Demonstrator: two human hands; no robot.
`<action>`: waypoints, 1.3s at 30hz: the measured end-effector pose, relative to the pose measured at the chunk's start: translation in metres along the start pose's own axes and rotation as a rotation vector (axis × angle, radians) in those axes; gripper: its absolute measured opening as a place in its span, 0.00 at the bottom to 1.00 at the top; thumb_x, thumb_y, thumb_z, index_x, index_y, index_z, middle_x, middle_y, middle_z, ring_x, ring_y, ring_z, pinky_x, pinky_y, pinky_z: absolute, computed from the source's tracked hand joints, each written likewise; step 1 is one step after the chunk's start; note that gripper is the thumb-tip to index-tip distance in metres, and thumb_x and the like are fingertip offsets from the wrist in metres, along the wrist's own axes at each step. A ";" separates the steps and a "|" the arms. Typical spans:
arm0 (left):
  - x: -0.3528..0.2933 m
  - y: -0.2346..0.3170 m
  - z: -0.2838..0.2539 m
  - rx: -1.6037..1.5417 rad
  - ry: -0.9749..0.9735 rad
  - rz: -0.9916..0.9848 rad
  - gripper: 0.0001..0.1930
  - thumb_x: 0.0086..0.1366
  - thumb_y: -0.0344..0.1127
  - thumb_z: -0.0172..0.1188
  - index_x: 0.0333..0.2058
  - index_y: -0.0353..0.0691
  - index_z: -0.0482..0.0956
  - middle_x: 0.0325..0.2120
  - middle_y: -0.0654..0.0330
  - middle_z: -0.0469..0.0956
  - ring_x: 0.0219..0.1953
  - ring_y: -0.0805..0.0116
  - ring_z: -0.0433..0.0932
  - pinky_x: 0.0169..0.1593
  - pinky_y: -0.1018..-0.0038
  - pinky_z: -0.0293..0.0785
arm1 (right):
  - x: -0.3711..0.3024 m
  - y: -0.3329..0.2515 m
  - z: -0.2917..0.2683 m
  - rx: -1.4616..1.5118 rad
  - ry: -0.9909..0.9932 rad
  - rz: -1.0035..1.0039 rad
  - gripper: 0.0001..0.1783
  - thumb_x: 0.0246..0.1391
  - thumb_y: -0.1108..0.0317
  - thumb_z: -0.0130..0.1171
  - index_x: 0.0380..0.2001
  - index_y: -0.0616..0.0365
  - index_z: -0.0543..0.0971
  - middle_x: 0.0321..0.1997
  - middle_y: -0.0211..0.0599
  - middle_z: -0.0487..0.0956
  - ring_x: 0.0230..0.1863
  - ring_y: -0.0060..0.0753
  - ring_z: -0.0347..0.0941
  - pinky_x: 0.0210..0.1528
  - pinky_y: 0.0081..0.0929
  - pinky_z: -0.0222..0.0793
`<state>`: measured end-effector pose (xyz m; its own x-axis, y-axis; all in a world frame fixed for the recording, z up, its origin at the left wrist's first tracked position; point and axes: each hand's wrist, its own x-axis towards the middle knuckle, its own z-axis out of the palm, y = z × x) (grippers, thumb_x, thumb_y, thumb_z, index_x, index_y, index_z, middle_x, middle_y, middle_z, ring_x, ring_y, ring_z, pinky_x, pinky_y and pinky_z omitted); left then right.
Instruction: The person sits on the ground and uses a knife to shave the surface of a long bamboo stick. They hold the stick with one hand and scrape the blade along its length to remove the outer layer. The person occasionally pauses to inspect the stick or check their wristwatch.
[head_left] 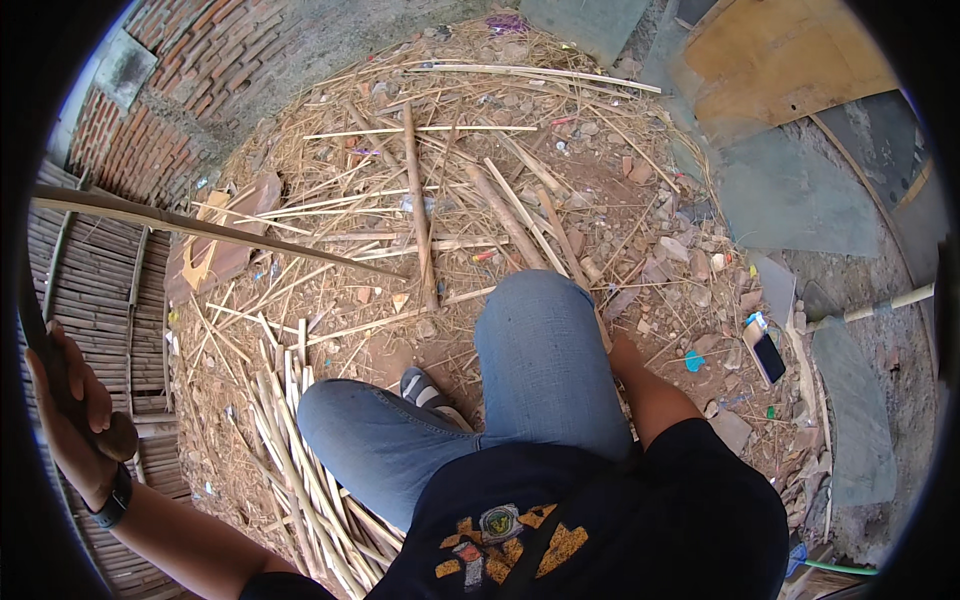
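My left hand [80, 415], at the far left, is closed round the rounded wooden handle of a dark, long tool that looks like a machete [32, 310]. Its upper part runs up along the picture's dark rim. By its upper end, a long bamboo strip [230, 237] slants down toward the ground in the middle; whether blade and strip touch, I cannot tell. Beside my bent knee, my right hand [625, 360] reaches down toward the ground. The knee hides its fingers and anything in them.
A bundle of split bamboo strips [315, 490] lies beside my left leg. Poles [418, 205], sticks and rubble litter the ground ahead. A phone [765, 352] lies to the right, near grey sheets [800, 200]. A brick wall [200, 70] and bamboo slat fence [95, 290] stand left.
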<state>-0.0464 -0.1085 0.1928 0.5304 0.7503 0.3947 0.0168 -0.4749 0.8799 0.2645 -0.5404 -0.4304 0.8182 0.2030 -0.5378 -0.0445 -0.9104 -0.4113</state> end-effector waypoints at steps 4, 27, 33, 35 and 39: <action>0.016 -0.008 0.021 -0.060 0.015 0.008 0.25 0.75 0.51 0.41 0.52 0.32 0.70 0.20 0.69 0.62 0.11 0.83 0.53 0.13 0.84 0.50 | 0.030 0.059 0.059 -0.222 -0.124 0.033 0.26 0.53 0.56 0.59 0.51 0.61 0.72 0.49 0.55 0.76 0.55 0.57 0.72 0.57 0.49 0.68; 0.005 0.034 0.051 -0.049 -0.075 -0.077 0.24 0.72 0.55 0.46 0.41 0.34 0.72 0.18 0.67 0.66 0.11 0.80 0.61 0.14 0.84 0.56 | -0.047 -0.024 -0.107 -0.021 0.022 -0.166 0.34 0.37 0.51 0.67 0.44 0.67 0.78 0.38 0.59 0.81 0.43 0.53 0.79 0.47 0.43 0.73; 0.014 0.040 0.041 -0.001 -0.157 -0.060 0.26 0.69 0.58 0.50 0.38 0.35 0.73 0.18 0.67 0.67 0.12 0.80 0.62 0.17 0.83 0.56 | -0.095 -0.020 -0.198 0.037 0.213 -0.269 0.27 0.35 0.58 0.69 0.39 0.66 0.79 0.30 0.52 0.81 0.31 0.45 0.80 0.36 0.38 0.74; 0.016 0.042 0.037 0.014 -0.181 -0.059 0.26 0.69 0.58 0.50 0.37 0.35 0.73 0.17 0.67 0.67 0.12 0.79 0.62 0.17 0.84 0.56 | -0.106 -0.024 -0.226 0.141 0.293 -0.322 0.24 0.36 0.62 0.70 0.37 0.66 0.78 0.27 0.47 0.81 0.27 0.40 0.78 0.32 0.36 0.73; 0.021 0.045 0.023 0.034 -0.187 -0.072 0.24 0.69 0.57 0.51 0.38 0.36 0.72 0.18 0.68 0.67 0.11 0.79 0.63 0.16 0.83 0.58 | -0.145 -0.084 -0.277 0.433 0.366 -0.430 0.19 0.42 0.69 0.68 0.37 0.66 0.75 0.23 0.33 0.75 0.21 0.26 0.71 0.24 0.31 0.69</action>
<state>-0.0150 -0.1248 0.2343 0.6750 0.6856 0.2727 0.0871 -0.4411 0.8932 0.3084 -0.5934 -0.1146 0.9511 0.3086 -0.0117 0.1640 -0.5367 -0.8277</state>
